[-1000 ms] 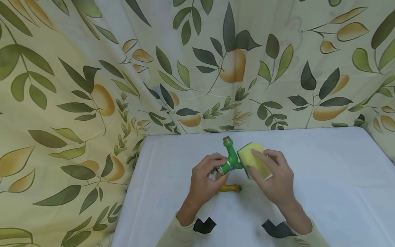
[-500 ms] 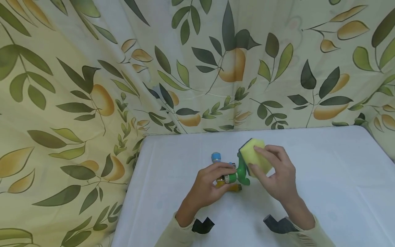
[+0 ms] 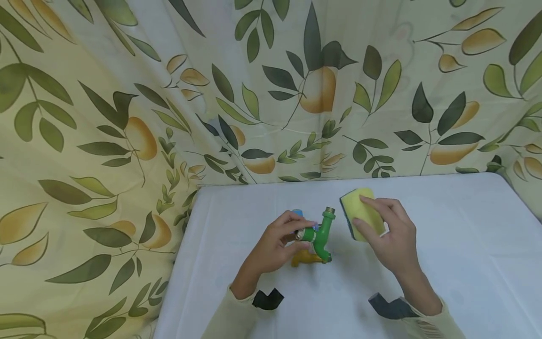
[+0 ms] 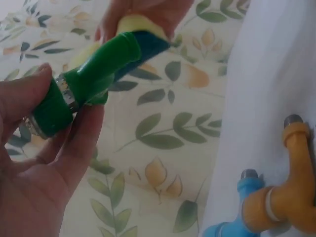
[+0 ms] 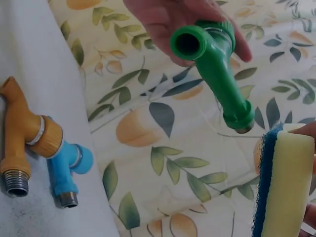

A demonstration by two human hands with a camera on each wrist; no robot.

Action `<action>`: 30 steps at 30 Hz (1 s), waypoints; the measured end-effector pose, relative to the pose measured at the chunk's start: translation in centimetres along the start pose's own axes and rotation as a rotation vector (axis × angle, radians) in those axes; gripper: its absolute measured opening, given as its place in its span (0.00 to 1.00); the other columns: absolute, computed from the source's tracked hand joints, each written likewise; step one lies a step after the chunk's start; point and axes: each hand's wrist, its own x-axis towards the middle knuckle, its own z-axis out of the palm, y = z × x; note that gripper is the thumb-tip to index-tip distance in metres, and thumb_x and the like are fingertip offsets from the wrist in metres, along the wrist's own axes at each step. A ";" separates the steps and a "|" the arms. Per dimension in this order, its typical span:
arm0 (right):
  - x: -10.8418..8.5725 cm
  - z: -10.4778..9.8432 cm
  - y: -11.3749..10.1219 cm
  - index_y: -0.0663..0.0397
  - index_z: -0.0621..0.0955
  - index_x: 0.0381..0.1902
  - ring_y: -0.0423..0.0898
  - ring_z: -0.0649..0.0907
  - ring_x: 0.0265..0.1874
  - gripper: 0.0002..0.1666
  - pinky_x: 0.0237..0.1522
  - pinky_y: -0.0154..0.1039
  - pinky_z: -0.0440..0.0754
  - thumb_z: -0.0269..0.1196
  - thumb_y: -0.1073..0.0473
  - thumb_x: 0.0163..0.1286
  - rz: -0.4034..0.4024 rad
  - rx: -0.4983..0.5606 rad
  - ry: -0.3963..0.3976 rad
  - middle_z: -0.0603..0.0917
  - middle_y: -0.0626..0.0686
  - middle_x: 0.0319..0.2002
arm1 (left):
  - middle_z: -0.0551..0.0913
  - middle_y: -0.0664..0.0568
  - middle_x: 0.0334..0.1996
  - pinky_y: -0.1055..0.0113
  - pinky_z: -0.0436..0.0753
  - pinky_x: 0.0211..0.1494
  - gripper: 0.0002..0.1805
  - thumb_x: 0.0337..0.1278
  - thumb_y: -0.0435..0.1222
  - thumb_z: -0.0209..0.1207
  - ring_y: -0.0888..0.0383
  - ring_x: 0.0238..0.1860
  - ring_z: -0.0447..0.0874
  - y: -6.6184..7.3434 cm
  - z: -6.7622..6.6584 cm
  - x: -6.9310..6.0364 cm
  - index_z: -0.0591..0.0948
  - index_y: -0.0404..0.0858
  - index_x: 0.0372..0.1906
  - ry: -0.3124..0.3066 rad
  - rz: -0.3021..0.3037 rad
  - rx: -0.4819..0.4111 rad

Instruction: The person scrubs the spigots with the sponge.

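Between its thumb and fingers my left hand (image 3: 271,247) grips a green tap (image 3: 323,235) by the ribbed knob end. The tap's threaded metal end points up in the head view, and its open spout faces the camera in the right wrist view. My right hand (image 3: 394,235) pinches a yellow sponge (image 3: 364,214) with a dark blue scouring side (image 5: 266,182). That blue side is turned toward the tap, and a gap separates the two. Under the left hand, an orange tap (image 3: 306,257) and a blue tap (image 4: 251,190) lie on the table, partly hidden in the head view.
A white-covered table (image 3: 457,259) spreads beneath both hands. Behind it and to the left hangs a curtain (image 3: 372,94) patterned with leaves and fruit. Black straps (image 3: 268,299) show at both wrists.
Earlier the sponge was against the green tap; now it has moved right, apart from it. My left hand has turned the tap and shifted slightly left.
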 end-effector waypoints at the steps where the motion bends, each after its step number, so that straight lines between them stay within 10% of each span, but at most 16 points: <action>1: -0.1 -0.1 0.0 0.51 0.85 0.58 0.31 0.71 0.48 0.30 0.44 0.14 0.67 0.76 0.64 0.54 0.006 0.000 -0.001 0.80 0.57 0.48 | 0.76 0.46 0.55 0.68 0.89 0.50 0.24 0.67 0.32 0.64 0.60 0.50 0.78 -0.3 -0.4 0.1 0.78 0.36 0.67 0.012 -0.026 -0.029; 11: -0.8 -0.6 0.2 0.48 0.85 0.59 0.30 0.71 0.48 0.32 0.43 0.14 0.67 0.77 0.64 0.55 0.036 -0.007 -0.020 0.80 0.55 0.48 | 0.76 0.39 0.66 0.67 0.85 0.60 0.26 0.72 0.32 0.59 0.48 0.67 0.78 -3.4 -4.6 2.4 0.68 0.36 0.71 0.175 -0.261 -0.276; 30: -2.0 -0.4 1.1 0.49 0.85 0.59 0.34 0.72 0.47 0.30 0.43 0.15 0.67 0.76 0.63 0.56 0.037 -0.031 -0.048 0.80 0.55 0.47 | 0.76 0.46 0.63 0.66 0.86 0.58 0.21 0.75 0.34 0.56 0.53 0.58 0.84 -12.0 -5.6 6.3 0.76 0.42 0.69 0.180 -0.442 -0.185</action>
